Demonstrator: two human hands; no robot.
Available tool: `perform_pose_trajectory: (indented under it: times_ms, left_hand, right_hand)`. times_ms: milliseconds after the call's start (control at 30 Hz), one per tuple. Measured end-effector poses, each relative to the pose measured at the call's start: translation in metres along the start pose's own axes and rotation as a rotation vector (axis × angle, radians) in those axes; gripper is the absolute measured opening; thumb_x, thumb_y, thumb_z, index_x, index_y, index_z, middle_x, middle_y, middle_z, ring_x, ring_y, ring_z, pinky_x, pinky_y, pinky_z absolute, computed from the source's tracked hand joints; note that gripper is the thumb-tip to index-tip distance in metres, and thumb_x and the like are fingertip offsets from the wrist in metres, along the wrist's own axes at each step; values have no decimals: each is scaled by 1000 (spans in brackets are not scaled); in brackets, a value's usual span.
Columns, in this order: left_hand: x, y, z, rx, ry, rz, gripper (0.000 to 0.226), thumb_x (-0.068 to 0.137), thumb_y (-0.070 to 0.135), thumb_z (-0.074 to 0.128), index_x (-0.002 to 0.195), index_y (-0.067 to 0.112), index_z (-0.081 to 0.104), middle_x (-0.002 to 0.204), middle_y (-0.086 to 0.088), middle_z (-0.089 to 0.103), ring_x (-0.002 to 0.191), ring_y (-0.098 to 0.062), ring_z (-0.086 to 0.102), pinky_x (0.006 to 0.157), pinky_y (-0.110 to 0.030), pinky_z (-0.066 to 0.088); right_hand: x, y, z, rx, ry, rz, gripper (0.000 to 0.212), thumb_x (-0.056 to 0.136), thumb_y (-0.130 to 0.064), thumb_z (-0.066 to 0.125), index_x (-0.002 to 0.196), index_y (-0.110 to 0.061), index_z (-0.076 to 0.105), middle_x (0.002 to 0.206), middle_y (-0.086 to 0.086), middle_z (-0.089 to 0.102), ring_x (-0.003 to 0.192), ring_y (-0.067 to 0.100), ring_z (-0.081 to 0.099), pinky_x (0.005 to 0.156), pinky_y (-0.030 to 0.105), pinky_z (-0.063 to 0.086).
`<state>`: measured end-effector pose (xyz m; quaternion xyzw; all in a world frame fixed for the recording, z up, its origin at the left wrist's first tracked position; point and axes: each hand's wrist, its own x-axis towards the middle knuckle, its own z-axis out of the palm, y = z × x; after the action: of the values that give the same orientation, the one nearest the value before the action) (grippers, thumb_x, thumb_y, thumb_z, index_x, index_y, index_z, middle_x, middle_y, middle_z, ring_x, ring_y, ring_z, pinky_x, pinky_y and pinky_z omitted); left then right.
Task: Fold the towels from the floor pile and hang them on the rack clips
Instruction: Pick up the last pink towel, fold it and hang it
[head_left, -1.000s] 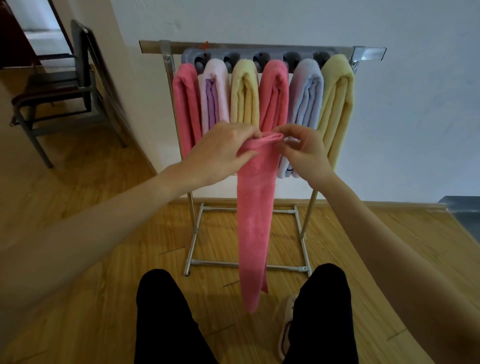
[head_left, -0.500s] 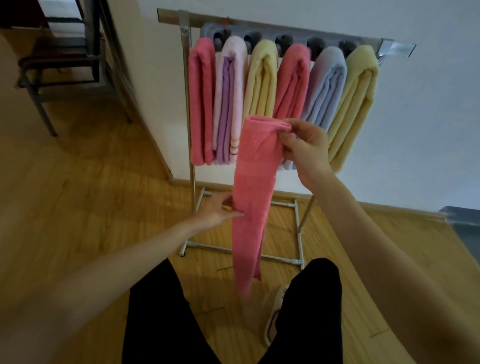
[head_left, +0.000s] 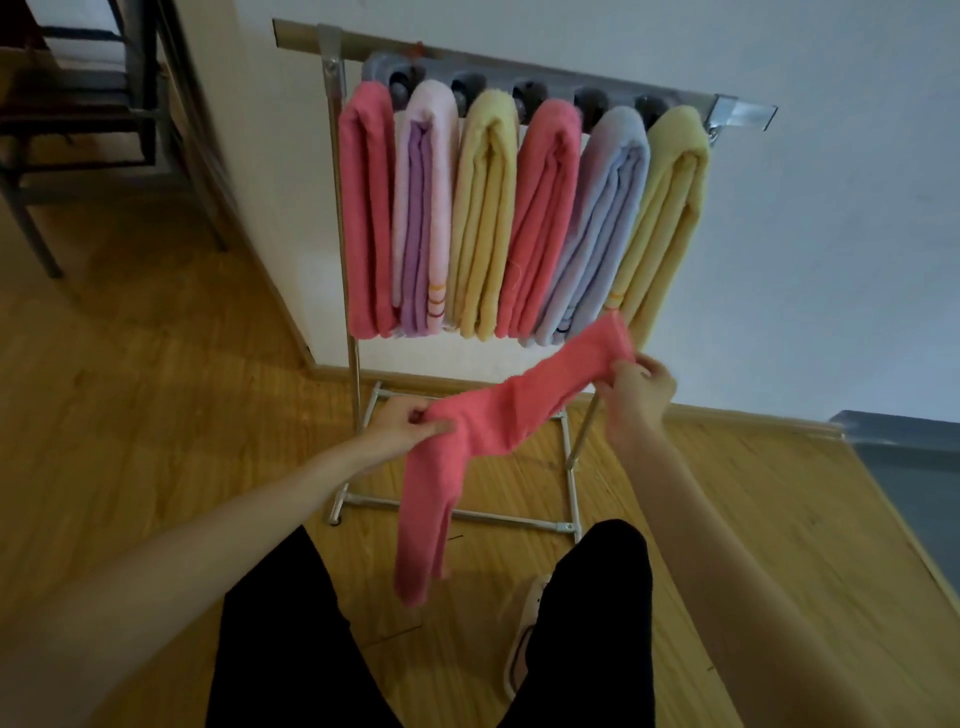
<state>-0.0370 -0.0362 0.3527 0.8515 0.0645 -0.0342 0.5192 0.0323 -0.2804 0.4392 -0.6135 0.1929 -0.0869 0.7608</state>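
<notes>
Left hand (head_left: 402, 427) pinches pink towel (head_left: 485, 415) mid-length, frame centre. Right hand (head_left: 640, 391) grips its upper end, right of centre. Towel's lower half hangs between black-trousered legs. Behind, upper centre: rack (head_left: 743, 110) carrying six folded towels in row.

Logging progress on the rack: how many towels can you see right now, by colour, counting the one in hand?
Pink: 3, two hung, one held by the left hand and right hand
Yellow: 2
Lilac: 1
Pale blue: 1
Total: 7
</notes>
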Motion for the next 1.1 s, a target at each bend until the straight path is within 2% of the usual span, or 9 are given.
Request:
perform_pose_trajectory:
  times_ms: [67, 200, 300, 433, 533, 667, 800, 967, 1100]
  left_hand:
    - [1, 22, -14, -9, -2, 84, 23, 78, 30, 74, 81, 8, 69, 74, 3, 64, 67, -6, 57, 61, -16, 41]
    - [0, 72, -38, 91, -118, 229, 26, 78, 25, 76, 60, 17, 58, 51, 18, 47, 51, 4, 43, 53, -12, 34]
    - [-9, 104, -55, 205, -343, 253, 12, 75, 32, 76, 78, 22, 72, 69, 11, 65, 70, -3, 59, 62, -18, 46]
    - [-15, 129, -62, 361, -555, 298, 19, 77, 33, 74, 88, 17, 74, 84, -1, 70, 81, -14, 65, 63, -23, 50]
    - [-16, 135, -62, 431, -652, 289, 20, 78, 37, 74, 87, 19, 74, 81, 7, 70, 79, -9, 66, 64, -21, 49]
    - [-13, 134, -62, 452, -658, 273, 16, 78, 39, 74, 86, 25, 73, 81, 9, 69, 79, -8, 66, 63, -22, 49]
    - [-15, 132, -65, 464, -659, 273, 10, 79, 37, 74, 85, 29, 73, 80, 8, 70, 77, -9, 66, 62, -26, 51]
    - [-17, 121, -76, 400, -552, 255, 25, 78, 38, 73, 81, 13, 72, 78, -6, 66, 74, -20, 64, 60, -26, 47]
    - [-20, 108, -88, 320, -470, 188, 34, 77, 46, 69, 76, 13, 70, 72, 3, 63, 69, -13, 63, 58, -19, 46]
  right_hand:
    - [2, 38, -14, -118, -16, 99, 34, 79, 11, 44, 110, 5, 57, 103, 20, 64, 93, 27, 65, 66, 29, 56]
    - [-13, 96, -29, -246, -145, 271, 29, 81, 11, 52, 109, 5, 57, 102, 21, 64, 89, 29, 66, 64, 30, 59]
    - [-30, 120, -31, -363, -298, 325, 29, 84, 4, 56, 113, 4, 52, 108, 19, 61, 94, 27, 64, 66, 29, 56]
    - [-41, 119, -21, -756, -434, 125, 34, 88, -6, 56, 120, -10, 49, 124, 7, 44, 107, 21, 51, 77, 30, 47]
    - [-48, 94, -9, -563, -553, -117, 25, 93, -6, 50, 118, -9, 54, 118, 5, 55, 114, 23, 54, 92, 35, 48]
    - [-55, 59, 8, -246, -944, -14, 31, 88, -4, 43, 109, -3, 65, 112, 9, 67, 113, 26, 59, 99, 40, 45]
    - [-57, 48, 15, -297, -1260, 60, 32, 80, -11, 51, 100, 12, 60, 102, 16, 62, 100, 28, 58, 99, 43, 43]
    - [-48, 28, 12, -379, -1269, -17, 14, 82, -19, 67, 85, -6, 63, 86, 8, 63, 84, 20, 61, 77, 33, 49]
    - [-37, 0, 13, -389, -1276, -61, 13, 85, -17, 64, 85, -4, 59, 80, 5, 61, 78, 17, 60, 71, 26, 49]
